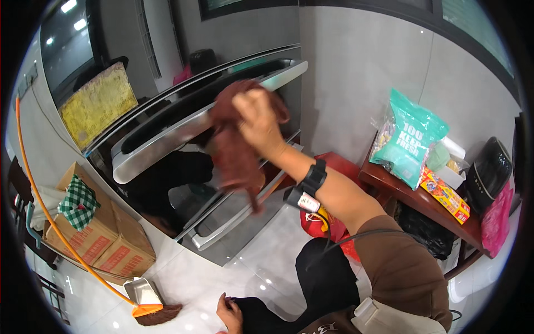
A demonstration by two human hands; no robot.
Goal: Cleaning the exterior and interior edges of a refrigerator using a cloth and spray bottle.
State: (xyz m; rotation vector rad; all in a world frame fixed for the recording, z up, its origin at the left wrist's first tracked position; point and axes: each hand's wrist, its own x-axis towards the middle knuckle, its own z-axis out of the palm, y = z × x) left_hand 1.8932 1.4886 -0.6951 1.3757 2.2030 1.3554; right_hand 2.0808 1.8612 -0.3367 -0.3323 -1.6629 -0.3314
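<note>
My right hand (256,119), blurred, grips a reddish-brown cloth (238,154). The cloth is bunched over the long silver handle (167,146) of a glossy black appliance drawer or door, and its lower end hangs down in front. Under this is a lower panel with a second silver handle (225,229). My left hand (230,314) is low in the picture beside my black-clad knee, its fingers curled. Part of it is cut off by the bottom edge, and I cannot tell whether anything is in it.
Left of the appliance are cardboard boxes (100,242), an orange-handled broom (160,314) and a metal dustpan (144,290). On the right, a dark red wooden bench (425,213) bears a teal packet (411,137) and a black appliance (489,173). Red bags (319,223) stand on the floor.
</note>
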